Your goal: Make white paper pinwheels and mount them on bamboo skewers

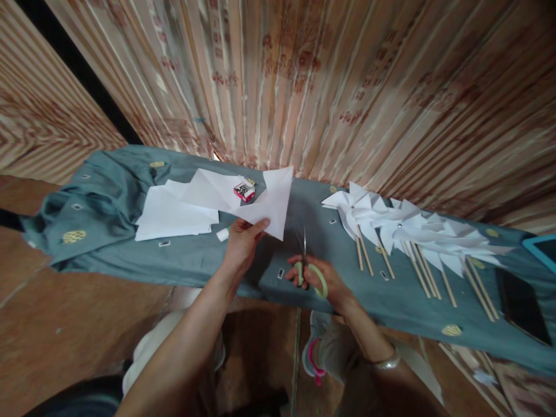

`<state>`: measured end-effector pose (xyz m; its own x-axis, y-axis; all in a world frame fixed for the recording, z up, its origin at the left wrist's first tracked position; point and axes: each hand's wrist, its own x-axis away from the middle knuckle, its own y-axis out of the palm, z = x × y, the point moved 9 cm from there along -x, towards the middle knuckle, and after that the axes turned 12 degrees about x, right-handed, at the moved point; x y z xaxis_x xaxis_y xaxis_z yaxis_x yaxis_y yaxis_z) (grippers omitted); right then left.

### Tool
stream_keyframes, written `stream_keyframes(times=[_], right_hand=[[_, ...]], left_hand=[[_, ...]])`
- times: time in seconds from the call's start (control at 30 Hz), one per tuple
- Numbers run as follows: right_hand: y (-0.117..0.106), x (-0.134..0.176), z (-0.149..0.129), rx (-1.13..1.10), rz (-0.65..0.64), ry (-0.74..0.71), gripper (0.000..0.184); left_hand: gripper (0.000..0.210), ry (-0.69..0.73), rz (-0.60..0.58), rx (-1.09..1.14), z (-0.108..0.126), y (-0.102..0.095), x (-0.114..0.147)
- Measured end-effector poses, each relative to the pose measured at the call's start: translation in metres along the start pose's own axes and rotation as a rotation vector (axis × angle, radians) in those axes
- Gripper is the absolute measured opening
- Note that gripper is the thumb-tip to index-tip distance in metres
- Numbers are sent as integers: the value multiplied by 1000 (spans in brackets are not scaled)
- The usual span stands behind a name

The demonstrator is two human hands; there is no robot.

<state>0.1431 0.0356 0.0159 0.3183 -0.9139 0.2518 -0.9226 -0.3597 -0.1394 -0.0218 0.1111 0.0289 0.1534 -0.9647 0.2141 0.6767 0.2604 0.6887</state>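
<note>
My left hand pinches a white sheet of paper with cuts in it, thumb on top, above the cloth-covered table. A little to the right, my right hand has its fingers through the green handles of a pair of scissors. The scissor blades point away from me, slightly apart, with no paper between them. Behind the held sheet sits a small red and white box with shiny metal pieces in it. A white cylindrical item lies beside my left wrist.
A stack of white paper lies at the left. Several paper pinwheels on wooden sticks overlap at the right, near a black phone and a blue-edged object. A patterned curtain hangs behind the narrow table.
</note>
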Motion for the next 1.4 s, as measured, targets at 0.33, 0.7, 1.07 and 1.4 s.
stream_keyframes(times=[0.33,0.7,1.07,1.4], right_hand=[[15,-4,18,216,-46,38,49],[12,-4,11,108,-23,116,47],[11,-5,11,80,-7,122,50],[11,-5,12,88,-2,125,48]], left_hand=[[28,113,-64,-130,1,8,3],[25,137,-103,-208,-4,12,7],[20,133,-95,-295,-3,9,8],[17,123,-107,-318,-1,12,11]])
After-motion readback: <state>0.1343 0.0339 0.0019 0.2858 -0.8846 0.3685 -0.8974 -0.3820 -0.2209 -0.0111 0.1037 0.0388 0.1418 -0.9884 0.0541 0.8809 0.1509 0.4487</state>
